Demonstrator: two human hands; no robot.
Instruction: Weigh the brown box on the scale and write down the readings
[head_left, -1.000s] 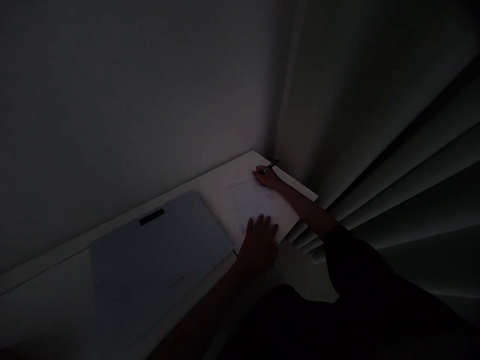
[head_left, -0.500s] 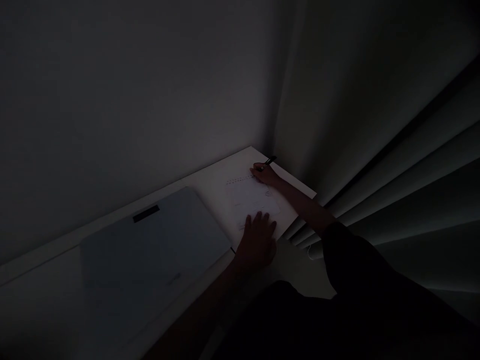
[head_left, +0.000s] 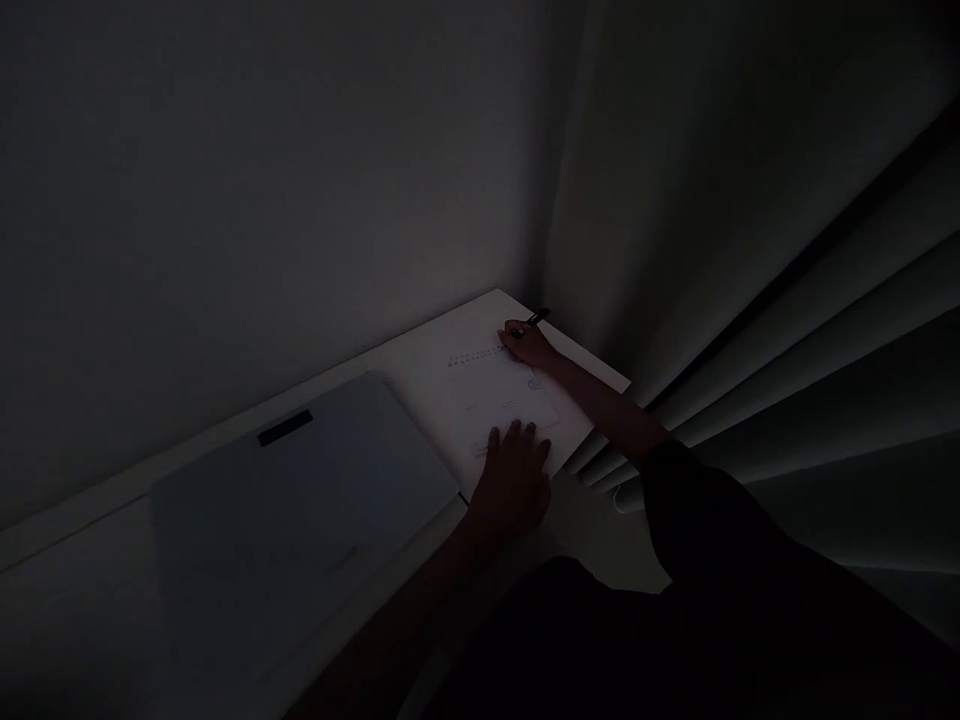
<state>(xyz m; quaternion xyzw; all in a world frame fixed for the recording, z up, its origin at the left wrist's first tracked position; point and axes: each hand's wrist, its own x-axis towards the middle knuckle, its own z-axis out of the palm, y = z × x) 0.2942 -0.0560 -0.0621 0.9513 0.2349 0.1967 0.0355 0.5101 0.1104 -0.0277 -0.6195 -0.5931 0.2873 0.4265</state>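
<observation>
The scene is very dark. A white spiral notebook (head_left: 495,395) lies on a white desk (head_left: 420,360) near the room's corner. My right hand (head_left: 527,344) is closed around a dark pen (head_left: 531,321), its tip on the page's far edge by the row of binding holes. My left hand (head_left: 513,476) lies flat with fingers stretched out on the near edge of the notebook, holding nothing.
A closed pale-blue laptop (head_left: 300,490) with a dark label sits on the desk to the left of the notebook. Plain walls meet behind the desk. Vertical blinds or curtain folds (head_left: 787,330) hang to the right, close to the desk's right edge.
The view has shifted slightly, so everything sits a little higher and further left in the frame. Both hands keep their places on the notebook.
</observation>
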